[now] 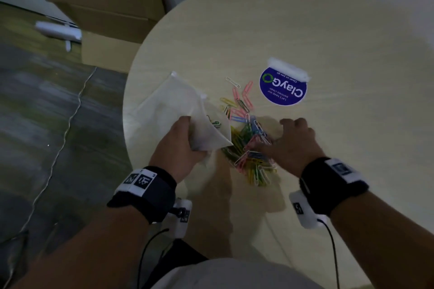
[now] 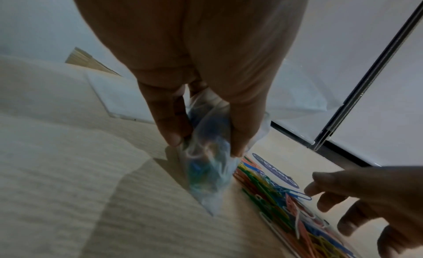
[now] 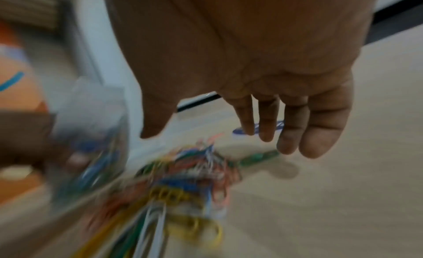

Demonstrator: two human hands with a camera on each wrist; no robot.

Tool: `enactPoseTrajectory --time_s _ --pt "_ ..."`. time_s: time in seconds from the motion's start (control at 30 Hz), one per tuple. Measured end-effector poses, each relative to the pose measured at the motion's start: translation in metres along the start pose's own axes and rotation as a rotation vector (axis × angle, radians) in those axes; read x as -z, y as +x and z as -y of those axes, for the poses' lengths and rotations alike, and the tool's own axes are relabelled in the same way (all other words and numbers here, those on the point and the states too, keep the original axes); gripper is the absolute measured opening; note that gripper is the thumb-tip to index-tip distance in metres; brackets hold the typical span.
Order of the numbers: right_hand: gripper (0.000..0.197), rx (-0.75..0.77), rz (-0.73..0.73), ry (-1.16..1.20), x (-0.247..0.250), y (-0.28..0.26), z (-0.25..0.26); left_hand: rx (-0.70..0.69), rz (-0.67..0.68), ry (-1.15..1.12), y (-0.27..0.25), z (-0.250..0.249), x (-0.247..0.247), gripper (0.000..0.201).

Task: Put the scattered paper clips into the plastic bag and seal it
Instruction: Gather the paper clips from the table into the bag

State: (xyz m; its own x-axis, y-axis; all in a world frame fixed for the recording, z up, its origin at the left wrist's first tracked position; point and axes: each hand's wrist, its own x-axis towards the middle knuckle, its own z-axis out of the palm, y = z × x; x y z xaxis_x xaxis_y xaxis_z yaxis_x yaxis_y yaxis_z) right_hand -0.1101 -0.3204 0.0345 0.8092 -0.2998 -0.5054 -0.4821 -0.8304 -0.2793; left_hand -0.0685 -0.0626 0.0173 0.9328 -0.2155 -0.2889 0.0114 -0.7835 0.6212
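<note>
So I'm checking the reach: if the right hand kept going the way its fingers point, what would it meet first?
Probably the paper clips piled on the table just beneath the right hand; depth is unclear.

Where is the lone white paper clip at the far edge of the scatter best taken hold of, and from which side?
The white paper clip lies flat on the round table, apart from the pile of paper clips, with bare table on its far side. Probably best to come from above and pinch across its long sides near the middle. The right hand is open and nearer; the left hand holds the plastic bag.
</note>
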Motion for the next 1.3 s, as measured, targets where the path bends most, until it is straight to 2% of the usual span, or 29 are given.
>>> enactPoseTrajectory --time_s 0.07,0.13,0.23,0.33,0.4,0.47,0.53,0.6,0.63,0.8,0.87,1.1,1.3 --pt "0.119 0.070 -0.010 -0.101 -0.014 -0.004 0.011 0.006 -0.022 0.013 -0.003 -0.001 -0.001 0.069" --pt "0.115 0.114 -0.042 -0.107 -0.025 -0.001 0.021 0.016 -0.029 0.013 -0.004 -0.001 -0.002 0.071" --pt "0.083 0.142 -0.104 -0.080 -0.035 0.010 0.026 0.023 -0.024 0.005 -0.002 0.002 -0.004 0.073" --pt "0.053 0.188 -0.095 -0.025 -0.037 0.020 0.024 -0.005 0.003 0.018 0.001 0.004 -0.005 0.072" --pt "0.052 0.228 -0.076 0.015 -0.035 0.021 0.019 -0.025 0.021 0.019 0.003 0.005 -0.003 0.073" --pt "0.054 0.226 -0.177 0.055 -0.032 0.018 0.013 -0.037 0.044 0.008 0.005 0.007 -0.001 0.074" --pt "0.067 0.115 -0.272 0.077 -0.027 0.014 0.010 -0.044 0.056 0.014 0.007 0.008 0.001 0.074" --pt "0.080 0.023 -0.235 0.030 -0.027 0.012 0.013 -0.060 0.060 0.025 0.010 0.009 0.001 0.071" --pt "0.081 0.030 -0.199 -0.013 -0.028 0.012 0.016 -0.071 0.061 0.035 0.010 0.009 0.001 0.068" --pt "0.043 0.176 -0.147 -0.076 -0.039 0.015 0.027 -0.106 0.071 0.071 0.011 0.005 0.002 0.061" --pt "0.033 0.202 -0.132 -0.077 -0.041 0.016 0.026 -0.111 0.077 0.077 0.011 0.003 0.003 0.063" --pt "0.035 0.212 -0.057 -0.037 -0.016 0.006 0.020 -0.107 0.078 0.094 0.010 -0.003 0.005 0.071" --pt "0.016 0.227 -0.179 0.206 0.036 -0.022 0.025 -0.077 0.095 0.105 0.009 -0.010 0.007 0.080"
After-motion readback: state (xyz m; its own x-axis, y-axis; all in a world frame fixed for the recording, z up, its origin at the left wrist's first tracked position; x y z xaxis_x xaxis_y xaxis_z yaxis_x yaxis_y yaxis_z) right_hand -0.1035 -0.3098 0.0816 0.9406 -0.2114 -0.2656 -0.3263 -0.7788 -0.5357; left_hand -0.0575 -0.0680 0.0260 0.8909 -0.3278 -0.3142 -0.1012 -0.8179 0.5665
